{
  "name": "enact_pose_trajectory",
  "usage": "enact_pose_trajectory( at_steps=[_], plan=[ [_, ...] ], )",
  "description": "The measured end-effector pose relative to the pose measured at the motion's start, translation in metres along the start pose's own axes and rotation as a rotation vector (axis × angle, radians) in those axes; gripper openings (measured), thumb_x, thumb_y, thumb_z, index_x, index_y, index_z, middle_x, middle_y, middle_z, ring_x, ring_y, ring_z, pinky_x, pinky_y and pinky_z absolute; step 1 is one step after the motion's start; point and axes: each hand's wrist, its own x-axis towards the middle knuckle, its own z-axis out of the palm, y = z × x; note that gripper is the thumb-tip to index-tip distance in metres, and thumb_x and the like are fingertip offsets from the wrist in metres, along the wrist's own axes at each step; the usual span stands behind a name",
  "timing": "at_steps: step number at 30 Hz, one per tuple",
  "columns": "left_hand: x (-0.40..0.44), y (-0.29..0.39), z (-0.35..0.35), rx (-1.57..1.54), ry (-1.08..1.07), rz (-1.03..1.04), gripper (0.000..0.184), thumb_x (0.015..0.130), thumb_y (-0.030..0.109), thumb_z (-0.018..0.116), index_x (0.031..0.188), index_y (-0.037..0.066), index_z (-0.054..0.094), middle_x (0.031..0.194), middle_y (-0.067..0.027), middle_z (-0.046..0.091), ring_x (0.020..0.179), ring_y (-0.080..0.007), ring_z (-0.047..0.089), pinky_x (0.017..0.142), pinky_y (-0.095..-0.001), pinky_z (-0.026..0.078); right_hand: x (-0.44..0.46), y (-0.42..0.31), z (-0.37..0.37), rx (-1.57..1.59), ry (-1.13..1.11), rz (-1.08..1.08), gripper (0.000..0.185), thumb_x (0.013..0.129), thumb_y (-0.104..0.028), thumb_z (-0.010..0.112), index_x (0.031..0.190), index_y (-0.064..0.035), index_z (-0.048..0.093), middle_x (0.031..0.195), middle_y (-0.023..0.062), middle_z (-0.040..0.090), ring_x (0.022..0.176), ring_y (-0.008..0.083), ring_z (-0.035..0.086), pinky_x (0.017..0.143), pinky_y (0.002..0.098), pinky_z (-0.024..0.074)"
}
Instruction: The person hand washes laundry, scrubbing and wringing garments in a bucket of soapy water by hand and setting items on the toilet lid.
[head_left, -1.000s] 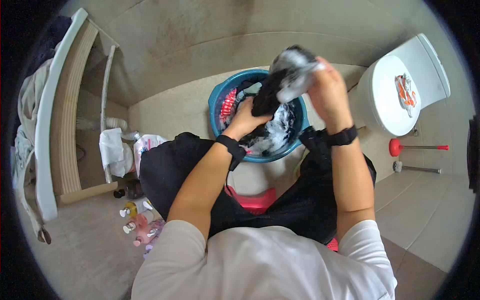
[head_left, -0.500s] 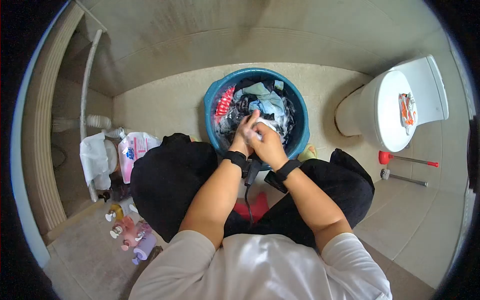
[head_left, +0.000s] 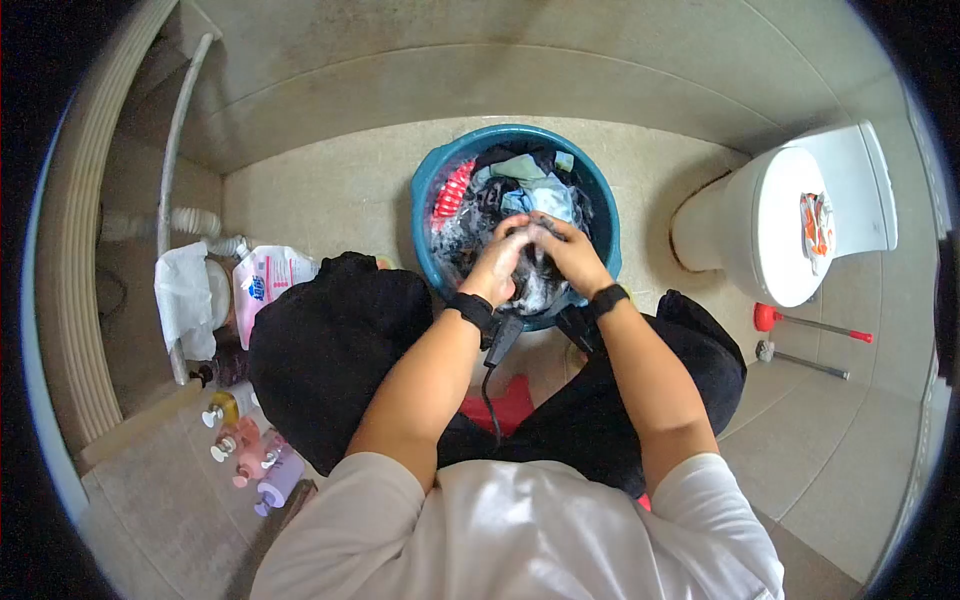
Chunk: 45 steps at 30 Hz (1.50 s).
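A blue-green basin [head_left: 430, 240] holds soapy dark clothes, a light blue cloth [head_left: 545, 200] and a red-and-white striped piece [head_left: 454, 190]. Over the near half of the basin, my left hand [head_left: 500, 262] and my right hand [head_left: 572, 252] meet at the fingertips. Both hands are closed on a dark, foamy cloth [head_left: 540, 238], which my fingers partly hide. White suds [head_left: 538, 290] lie below them. Each wrist wears a black band.
A white toilet [head_left: 790, 225] with an orange-and-white packet [head_left: 816, 228] on its lid stands at the right, beside a red plunger [head_left: 766, 317]. At the left are a pink-and-white pouch [head_left: 268, 280], a pipe [head_left: 180, 140] and several pump bottles [head_left: 280, 478]. A red stool [head_left: 497, 408] shows between my knees.
My right hand has come down from its raised position with the foamy dark cloth and joined my left hand over the basin. Since half a second ago, both hands have shifted slightly right and up.
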Motion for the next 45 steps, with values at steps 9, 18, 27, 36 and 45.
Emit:
enact_pose_trajectory(
  at_steps=[9, 18, 27, 36, 45],
  plan=[
    [0.014, -0.01, -0.01, -0.406, -0.308, -0.1, 0.043, 0.092, 0.046, 0.039, 0.102, 0.008, 0.054, 0.095, -0.0108, 0.06, 0.091, -0.0256, 0.058, 0.085, -0.0397, 0.046, -0.017, -0.043, 0.058, -0.717, 0.34, -0.349, 0.018, 0.081, -0.02, 0.057, 0.088, -0.0045, 0.061, 0.086, 0.0227, 0.054, 0.079, 0.0396, 0.054, 0.069, 0.0433, 0.0453],
    [0.014, -0.005, 0.003, 0.19, -0.053, -0.074, 0.027, 0.088, 0.028, 0.056, 0.097, 0.003, 0.061, 0.093, -0.0083, 0.065, 0.078, -0.018, 0.063, 0.07, -0.0328, 0.052, 0.022, -0.004, -0.021, -0.688, 0.297, -0.105, 0.033, 0.09, -0.029, 0.044, 0.082, -0.0005, 0.06, 0.089, 0.0281, 0.059, 0.085, 0.0444, 0.057, 0.076, 0.048, 0.0451],
    [-0.011, 0.042, 0.022, -0.156, -0.139, -0.175, 0.033, 0.09, 0.036, 0.053, 0.108, 0.008, 0.057, 0.107, -0.0114, 0.062, 0.098, -0.0274, 0.059, 0.087, -0.0479, 0.046, -0.036, -0.001, -0.024, -0.532, -0.145, -0.094, 0.069, 0.07, -0.038, 0.072, 0.117, 0.0066, 0.048, 0.106, 0.0271, 0.059, 0.102, 0.0339, 0.059, 0.088, 0.0388, 0.044],
    [-0.019, 0.115, -0.004, 0.535, 0.048, 0.14, 0.056, 0.081, 0.03, 0.068, 0.123, 0.005, 0.04, 0.114, -0.0127, 0.055, 0.106, -0.0272, 0.054, 0.089, -0.0511, 0.041, -0.058, -0.074, -0.087, 0.12, 0.173, -0.026, 0.02, 0.079, -0.021, 0.064, 0.092, -0.0045, 0.063, 0.082, 0.0042, 0.065, 0.073, 0.0149, 0.059, 0.069, 0.0283, 0.046],
    [-0.034, 0.074, 0.037, 1.517, -0.296, 0.662, 0.108, 0.059, 0.025, 0.081, 0.144, 0.015, 0.014, 0.139, -0.0267, 0.028, 0.13, -0.0355, 0.03, 0.106, -0.0344, 0.026, -0.054, -0.092, -0.05, 0.692, -0.087, 0.047, 0.027, 0.084, -0.012, 0.059, 0.111, -0.0055, 0.056, 0.102, 0.0065, 0.063, 0.089, 0.019, 0.061, 0.081, 0.0342, 0.0486]
  ],
)
